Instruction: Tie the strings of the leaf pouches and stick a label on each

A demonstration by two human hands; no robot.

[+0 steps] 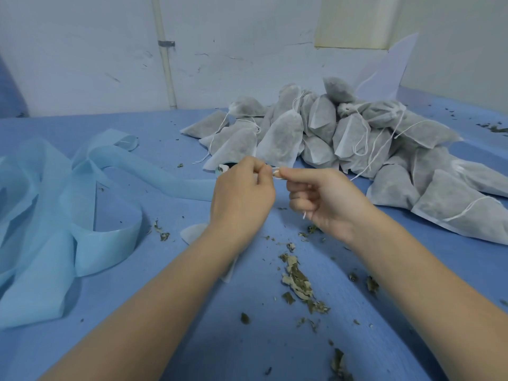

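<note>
My left hand and my right hand meet fingertip to fingertip above the blue table, pinching a small white piece between them; I cannot tell whether it is a label or a string. A short white string end pokes out under my right palm. A flat white pouch lies under my left wrist, mostly hidden by the forearm. A heap of white leaf pouches with loose drawstrings is piled just behind my hands and runs off to the right.
A long curled pale blue backing strip sprawls over the left of the blue table. A dark roll peeks out behind my left hand. Dried leaf crumbs are scattered between my forearms. The white wall stands close behind.
</note>
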